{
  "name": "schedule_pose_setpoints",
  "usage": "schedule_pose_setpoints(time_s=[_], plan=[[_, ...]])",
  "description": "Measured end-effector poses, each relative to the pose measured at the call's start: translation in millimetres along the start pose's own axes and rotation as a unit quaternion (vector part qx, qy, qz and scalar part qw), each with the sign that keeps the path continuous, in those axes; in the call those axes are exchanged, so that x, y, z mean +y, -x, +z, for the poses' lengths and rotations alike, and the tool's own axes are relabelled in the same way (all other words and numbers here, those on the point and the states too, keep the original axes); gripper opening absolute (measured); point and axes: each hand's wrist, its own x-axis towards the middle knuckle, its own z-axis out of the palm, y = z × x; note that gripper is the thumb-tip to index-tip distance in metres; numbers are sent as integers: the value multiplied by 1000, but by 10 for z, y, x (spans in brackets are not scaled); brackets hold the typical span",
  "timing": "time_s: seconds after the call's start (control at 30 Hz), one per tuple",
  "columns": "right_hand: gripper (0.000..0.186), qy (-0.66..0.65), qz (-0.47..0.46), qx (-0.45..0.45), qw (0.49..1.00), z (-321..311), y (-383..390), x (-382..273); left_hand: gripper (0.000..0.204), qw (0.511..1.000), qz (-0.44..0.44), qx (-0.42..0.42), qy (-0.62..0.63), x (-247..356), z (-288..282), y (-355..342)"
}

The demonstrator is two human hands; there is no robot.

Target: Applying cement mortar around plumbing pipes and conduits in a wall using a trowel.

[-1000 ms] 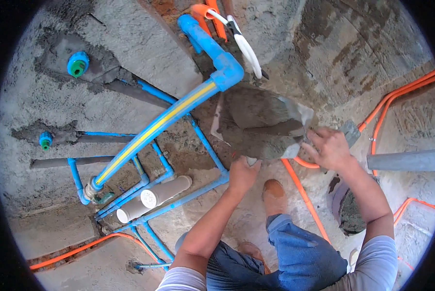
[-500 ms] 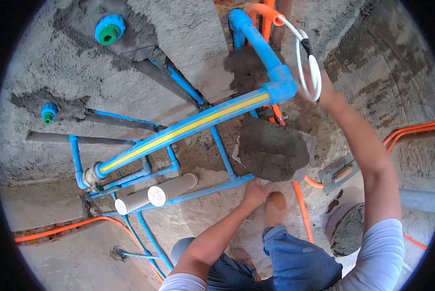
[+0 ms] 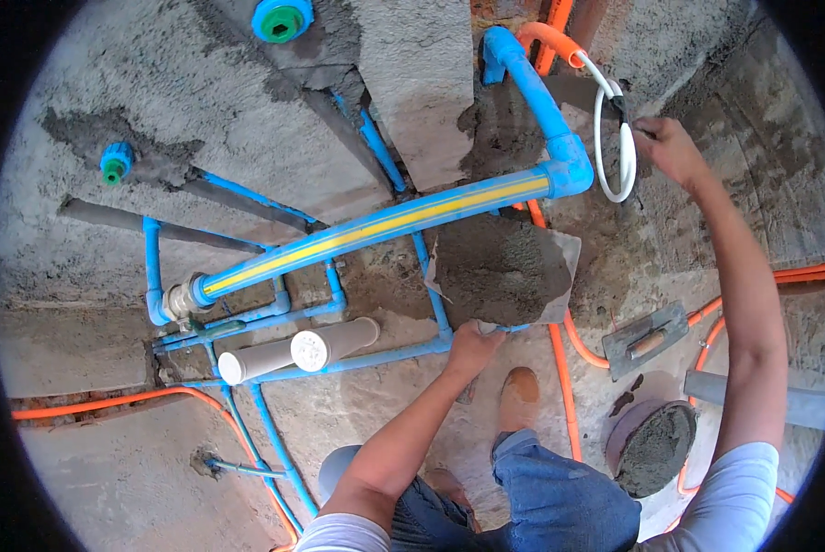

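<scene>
Grey mortar (image 3: 500, 271) lies on a pale board (image 3: 565, 253), longest from side to side, just beyond the left hand (image 3: 477, 351), the nearer one, which clasps its near edge; up and right, the right hand (image 3: 675, 156) grips a dark tool (image 3: 578, 97) partly behind white cable (image 3: 628, 166).

We look down from the person's head through one wide fisheye, both hands (image 3: 476, 350) near, facing concrete floor (image 3: 371, 405) and rough wall (image 3: 201, 101).
</scene>
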Motion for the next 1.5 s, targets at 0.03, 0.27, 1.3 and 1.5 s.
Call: schedule_pose_setpoints(time_s=[0.03, 0.27, 1.3, 1.5], plan=[[44, -62, 35, 21, 997, 76, 110, -20, 33, 1000, 8, 16, -18, -17, -10, 21], [40, 67, 52, 112, 990, 331, 635, -661, 39, 998, 46, 53, 5, -216, -45, 130], [31, 7, 55, 33, 998, 1782, 2391, -1552, 26, 977, 175, 82, -93, -17, 211, 20], [33, -36, 28, 82, 996, 1718, 2670, -1556, 35, 990, 112, 30, -76, 163, 168, 8]])
